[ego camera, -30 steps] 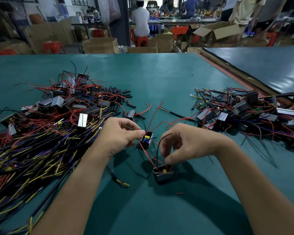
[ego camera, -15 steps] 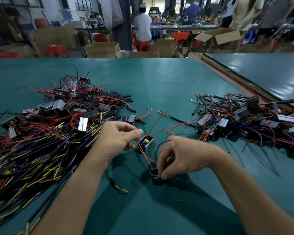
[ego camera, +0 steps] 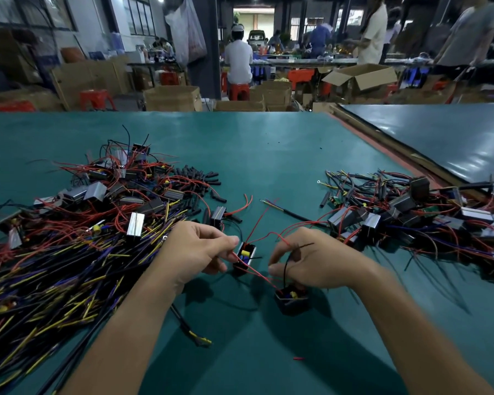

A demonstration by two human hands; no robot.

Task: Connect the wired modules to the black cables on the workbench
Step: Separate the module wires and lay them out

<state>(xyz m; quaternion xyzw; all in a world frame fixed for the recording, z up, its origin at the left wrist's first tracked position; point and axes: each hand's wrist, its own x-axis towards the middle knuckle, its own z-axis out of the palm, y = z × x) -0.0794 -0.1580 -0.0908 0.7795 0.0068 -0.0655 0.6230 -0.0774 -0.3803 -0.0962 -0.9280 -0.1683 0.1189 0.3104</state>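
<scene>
Two small black modules lie between my hands on the green workbench [ego camera: 268,155]. One module [ego camera: 244,256] with a yellow part inside sits by my left hand [ego camera: 196,252], whose thumb and fingers pinch its red wire. The other module [ego camera: 292,298] lies lower, under my right hand [ego camera: 311,265], which pinches thin red and black wires rising from it. A black cable [ego camera: 293,215] with bared coloured tips lies just beyond. A second black cable [ego camera: 187,327] runs under my left forearm.
A big heap of black cables, red wires and modules [ego camera: 77,240] fills the left side. A smaller heap of modules and cables [ego camera: 405,215] lies at the right. Short black sleeves [ego camera: 203,178] are scattered behind. Another table [ego camera: 439,138] adjoins at the right. People work in the background.
My right hand has lifted off the lower module, which shows again below it, and now holds its wires. My left hand stays at the other module. The camera tilted slightly.
</scene>
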